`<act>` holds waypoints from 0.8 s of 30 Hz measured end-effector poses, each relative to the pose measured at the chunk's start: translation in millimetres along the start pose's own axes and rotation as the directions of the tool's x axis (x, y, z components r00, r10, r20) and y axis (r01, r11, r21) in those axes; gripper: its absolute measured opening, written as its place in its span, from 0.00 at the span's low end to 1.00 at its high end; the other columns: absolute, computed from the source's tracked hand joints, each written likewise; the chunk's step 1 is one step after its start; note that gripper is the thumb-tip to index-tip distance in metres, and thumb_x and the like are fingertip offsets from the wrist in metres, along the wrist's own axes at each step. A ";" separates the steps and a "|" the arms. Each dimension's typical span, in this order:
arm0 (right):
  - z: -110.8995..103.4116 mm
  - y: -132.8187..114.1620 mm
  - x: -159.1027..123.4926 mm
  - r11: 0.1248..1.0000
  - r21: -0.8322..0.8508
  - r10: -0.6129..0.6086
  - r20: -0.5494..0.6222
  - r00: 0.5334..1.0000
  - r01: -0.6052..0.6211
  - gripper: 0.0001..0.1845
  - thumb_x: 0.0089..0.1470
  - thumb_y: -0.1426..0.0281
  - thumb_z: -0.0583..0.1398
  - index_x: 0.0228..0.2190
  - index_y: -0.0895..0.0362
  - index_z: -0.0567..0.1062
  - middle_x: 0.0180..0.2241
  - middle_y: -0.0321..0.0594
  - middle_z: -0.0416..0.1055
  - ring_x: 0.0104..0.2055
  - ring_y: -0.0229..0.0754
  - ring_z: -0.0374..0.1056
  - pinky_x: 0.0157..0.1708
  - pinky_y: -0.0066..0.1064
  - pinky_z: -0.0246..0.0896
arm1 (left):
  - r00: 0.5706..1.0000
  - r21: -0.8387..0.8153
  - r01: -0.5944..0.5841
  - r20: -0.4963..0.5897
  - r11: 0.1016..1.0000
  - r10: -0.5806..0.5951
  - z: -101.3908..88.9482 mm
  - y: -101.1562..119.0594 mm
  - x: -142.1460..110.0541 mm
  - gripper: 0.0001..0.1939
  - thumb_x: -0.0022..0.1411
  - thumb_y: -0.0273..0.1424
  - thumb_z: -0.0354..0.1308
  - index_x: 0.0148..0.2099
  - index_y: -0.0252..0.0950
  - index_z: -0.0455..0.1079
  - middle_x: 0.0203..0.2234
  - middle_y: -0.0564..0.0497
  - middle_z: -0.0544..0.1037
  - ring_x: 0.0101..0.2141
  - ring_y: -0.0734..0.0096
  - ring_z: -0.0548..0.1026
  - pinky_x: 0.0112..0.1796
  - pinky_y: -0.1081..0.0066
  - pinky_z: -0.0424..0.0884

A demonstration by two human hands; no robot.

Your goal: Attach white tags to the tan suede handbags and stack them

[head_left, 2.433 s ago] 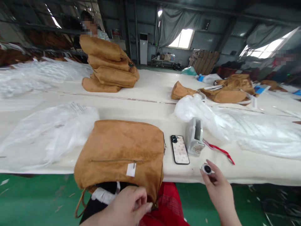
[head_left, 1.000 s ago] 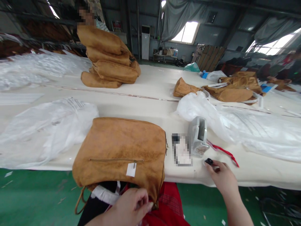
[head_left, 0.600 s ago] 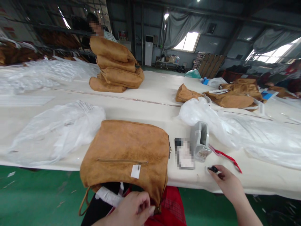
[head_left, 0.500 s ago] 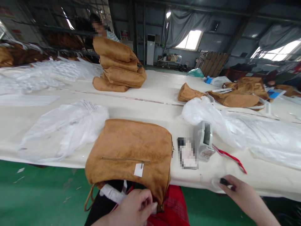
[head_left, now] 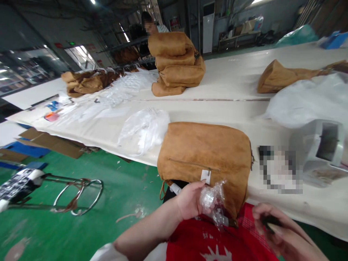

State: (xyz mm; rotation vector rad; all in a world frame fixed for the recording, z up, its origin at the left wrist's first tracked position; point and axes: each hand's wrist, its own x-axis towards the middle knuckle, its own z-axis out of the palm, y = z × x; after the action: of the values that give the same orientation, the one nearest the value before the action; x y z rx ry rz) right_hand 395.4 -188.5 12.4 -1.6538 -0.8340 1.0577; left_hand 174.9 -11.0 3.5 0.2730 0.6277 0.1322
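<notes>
Red cloth: covers the lap, shows white marks
Left hand: curls part way shut, palm up, holds crumpled clear plastic in front of the bag
Right hand: bends fingers closed round a small dark thing, too blurry to name
Brown bag: lies on the near edge of the white table, hangs down toward the lap
White tag: rests on the brown bag, just under the zip, near the left thumb
Blurred flat thing: lies on the table, right of the brown bag
Gray box: stands just beside the blurred flat thing, has a dark slot on top
Clear bag: lies flat and crinkly, left of the brown bag
Stool: sits far left, has shiny metal legs, lies tipped on the green floor
Big plastic: puffs up behind the gray box
Bag pile: sits high on the far part of the table
Person: shows behind the bag pile, mostly hidden
</notes>
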 end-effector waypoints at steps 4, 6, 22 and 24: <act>48.8 -10.4 12.0 0.999 0.020 0.028 0.179 0.984 -0.032 0.18 0.54 0.51 0.59 0.32 0.53 0.73 0.24 0.36 0.70 0.25 0.41 0.66 0.27 0.29 0.63 | 1.000 -0.031 0.013 0.010 0.999 -0.013 -3.1 -5.9 -7.7 0.26 0.60 0.44 0.57 0.49 0.24 0.69 0.31 0.43 0.78 0.27 0.69 0.75 0.23 0.75 0.63; 63.4 -9.3 18.7 0.992 -0.119 -0.034 0.122 0.992 0.049 0.21 0.52 0.51 0.61 0.40 0.54 0.73 0.25 0.35 0.71 0.28 0.42 0.68 0.33 0.30 0.65 | 1.000 -0.056 -0.004 -0.016 0.998 0.003 -3.7 -9.6 -11.0 0.27 0.60 0.46 0.57 0.48 0.24 0.70 0.31 0.44 0.78 0.26 0.70 0.75 0.21 0.76 0.62; 65.9 -23.1 16.8 0.792 -0.574 -0.405 -0.238 0.883 0.209 0.21 0.52 0.47 0.57 0.34 0.50 0.75 0.27 0.40 0.76 0.24 0.46 0.71 0.28 0.35 0.66 | 0.973 -0.142 0.231 0.027 0.962 -0.230 -5.1 -18.2 -14.1 0.12 0.58 0.33 0.59 0.41 0.31 0.72 0.25 0.49 0.76 0.24 0.71 0.73 0.13 0.82 0.38; 69.5 -28.1 9.3 0.789 -0.516 -0.437 -0.089 0.895 0.334 0.17 0.55 0.51 0.56 0.29 0.49 0.76 0.27 0.40 0.77 0.26 0.45 0.73 0.30 0.33 0.69 | 0.994 -0.130 0.105 -0.026 0.986 -0.109 -3.4 -23.3 -12.4 0.10 0.58 0.32 0.58 0.39 0.30 0.73 0.23 0.50 0.74 0.21 0.75 0.70 0.15 0.81 0.42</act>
State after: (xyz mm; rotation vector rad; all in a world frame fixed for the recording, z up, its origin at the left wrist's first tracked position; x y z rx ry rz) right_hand 333.8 -147.0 25.9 -1.8508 -1.3141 0.3868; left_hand 163.8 -35.2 1.0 0.1125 0.6621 0.0737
